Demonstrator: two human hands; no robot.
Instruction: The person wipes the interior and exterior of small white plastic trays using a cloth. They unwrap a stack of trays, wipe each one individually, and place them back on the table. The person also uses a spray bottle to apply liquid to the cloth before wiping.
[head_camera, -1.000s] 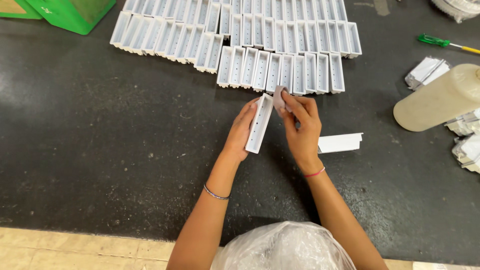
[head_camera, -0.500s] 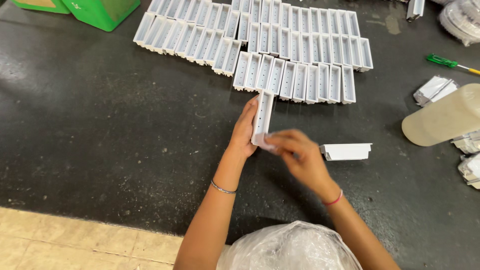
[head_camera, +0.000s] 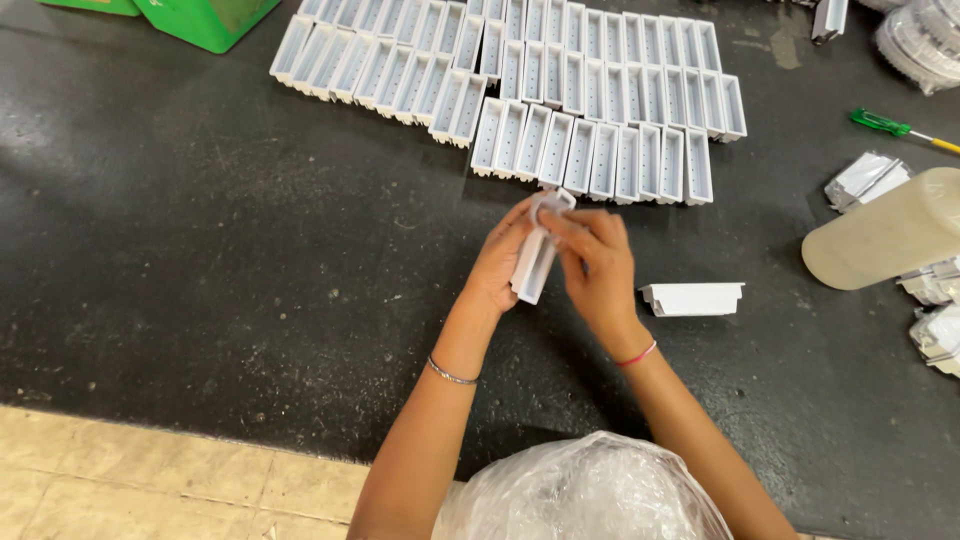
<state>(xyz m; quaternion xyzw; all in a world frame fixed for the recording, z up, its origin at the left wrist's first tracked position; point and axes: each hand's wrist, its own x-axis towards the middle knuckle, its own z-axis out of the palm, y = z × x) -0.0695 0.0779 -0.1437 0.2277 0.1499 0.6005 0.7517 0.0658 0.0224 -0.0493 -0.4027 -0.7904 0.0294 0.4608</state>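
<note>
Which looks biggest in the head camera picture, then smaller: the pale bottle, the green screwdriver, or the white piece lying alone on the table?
1. Pale bottle, partly cut off at the edge.
2. and 3. Lone white piece and green screwdriver look similar; too close to rank.

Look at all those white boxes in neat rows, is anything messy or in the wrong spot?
One white housing lies alone on the black table, turned sideways, apart from the tidy rows of housings. A pale bottle lies tipped on its side at the right; no spill shows. Both hands hold another white housing.
</note>
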